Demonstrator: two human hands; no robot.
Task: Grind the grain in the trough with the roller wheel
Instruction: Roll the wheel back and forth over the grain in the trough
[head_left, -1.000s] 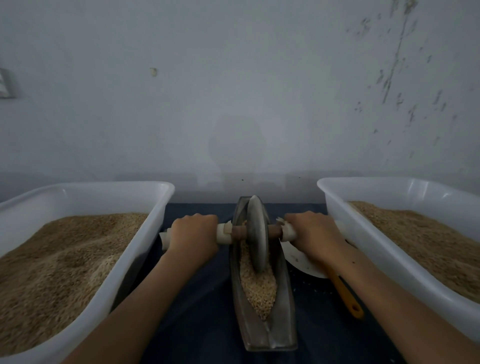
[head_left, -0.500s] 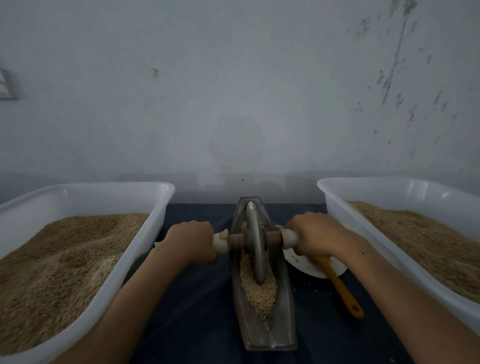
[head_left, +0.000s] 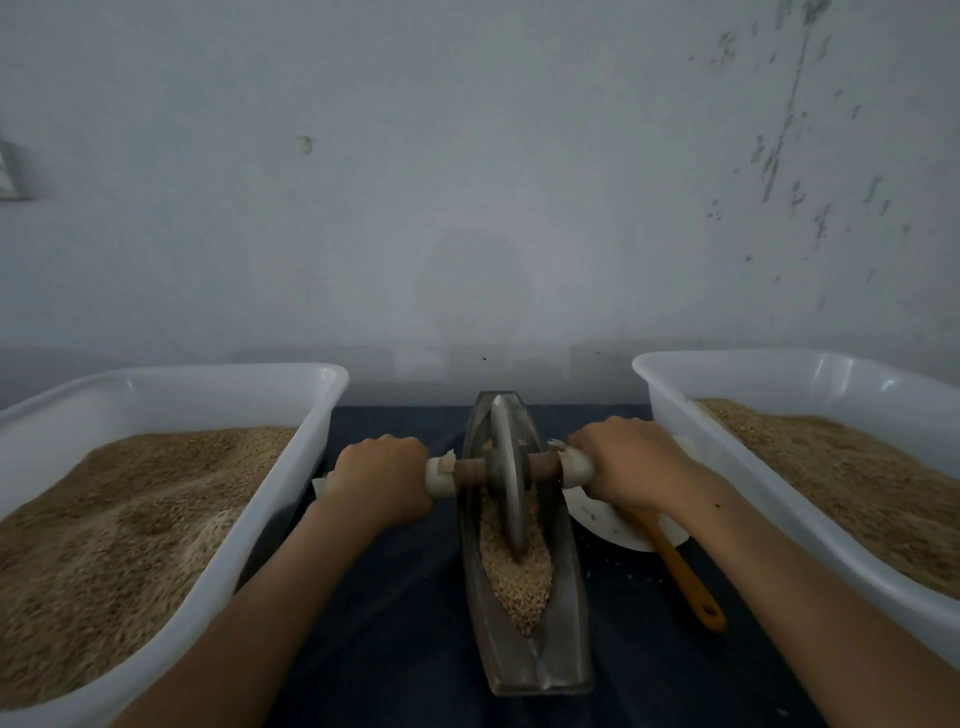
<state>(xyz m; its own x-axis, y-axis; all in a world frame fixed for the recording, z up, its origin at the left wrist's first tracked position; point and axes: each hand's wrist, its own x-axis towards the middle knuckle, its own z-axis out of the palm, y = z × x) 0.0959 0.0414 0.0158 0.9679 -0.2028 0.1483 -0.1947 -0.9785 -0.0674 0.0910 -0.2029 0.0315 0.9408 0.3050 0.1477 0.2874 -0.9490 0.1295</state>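
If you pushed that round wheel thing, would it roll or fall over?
The roller wheel would probably roll easily: it is a thin round disc standing on edge in the trough. Let go, it might tip sideways. It looks like metal, so likely heavy.

Dim, bluish light; soft head shadow on wall (head_left: 467, 156); wide-angle bending at edges; slightly soft, grainy.

Dim room, pale wall behind a dark desk

A grey-white wall (head_left: 467, 182) fills the upper view, scuffed with dark marks at upper right. A faint shadow falls on it at centre. Dark blue cloth (head_left: 405, 597) covers the desk.
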